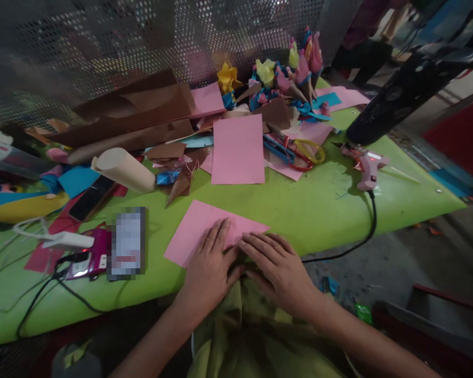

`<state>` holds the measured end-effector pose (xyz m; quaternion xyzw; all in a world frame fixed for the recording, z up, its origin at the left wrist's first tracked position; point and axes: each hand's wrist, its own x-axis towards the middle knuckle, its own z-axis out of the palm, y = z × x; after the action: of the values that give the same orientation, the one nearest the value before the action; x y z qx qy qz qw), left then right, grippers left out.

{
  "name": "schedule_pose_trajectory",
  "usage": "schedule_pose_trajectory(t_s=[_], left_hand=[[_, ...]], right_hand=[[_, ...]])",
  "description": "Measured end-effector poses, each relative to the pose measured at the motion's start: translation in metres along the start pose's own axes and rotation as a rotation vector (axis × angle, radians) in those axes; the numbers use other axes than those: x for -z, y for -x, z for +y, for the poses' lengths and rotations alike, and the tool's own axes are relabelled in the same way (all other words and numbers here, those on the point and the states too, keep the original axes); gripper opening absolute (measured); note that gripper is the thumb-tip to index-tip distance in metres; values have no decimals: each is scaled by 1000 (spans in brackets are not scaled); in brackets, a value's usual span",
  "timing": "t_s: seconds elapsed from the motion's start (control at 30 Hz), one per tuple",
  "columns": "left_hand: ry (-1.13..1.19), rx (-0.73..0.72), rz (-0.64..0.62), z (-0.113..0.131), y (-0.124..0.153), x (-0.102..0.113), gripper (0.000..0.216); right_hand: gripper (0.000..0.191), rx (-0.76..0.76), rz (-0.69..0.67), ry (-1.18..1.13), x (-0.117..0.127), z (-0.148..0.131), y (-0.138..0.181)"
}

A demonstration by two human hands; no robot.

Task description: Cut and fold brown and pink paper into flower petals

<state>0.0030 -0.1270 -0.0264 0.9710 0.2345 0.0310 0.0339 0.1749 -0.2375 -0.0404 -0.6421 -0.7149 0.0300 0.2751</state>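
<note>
A pink sheet of paper (199,226) lies at the near edge of the green table (307,205). My left hand (211,262) rests flat on its near corner, fingers stretched out and together. My right hand (278,268) lies flat beside it, fingertips pointing left and pressing the paper's near edge. Both hands press the sheet down and grip nothing.
A second pink sheet (238,149) lies farther back. Scissors (295,152) and a pink glue gun (364,168) with a black cord sit to the right. Brown paper (134,118), a rolled cream sheet (124,170), paper cones (299,68) and a phone (90,197) crowd the back and left.
</note>
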Motion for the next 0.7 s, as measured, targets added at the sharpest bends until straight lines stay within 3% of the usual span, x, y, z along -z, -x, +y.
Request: schedule_pose_trajectory(t_s=[0.23,0.5,0.7], left_hand=[[-13,4,16,1,-2,2,60],[22,5,-5,1,-1,1,71],[23,20,1,-4,11,1,66]], right_hand=[[49,-110,-15,78,-1,8,10],[47,-156,26,141,2,17,16],[49,-132,4,167,3,19,17]])
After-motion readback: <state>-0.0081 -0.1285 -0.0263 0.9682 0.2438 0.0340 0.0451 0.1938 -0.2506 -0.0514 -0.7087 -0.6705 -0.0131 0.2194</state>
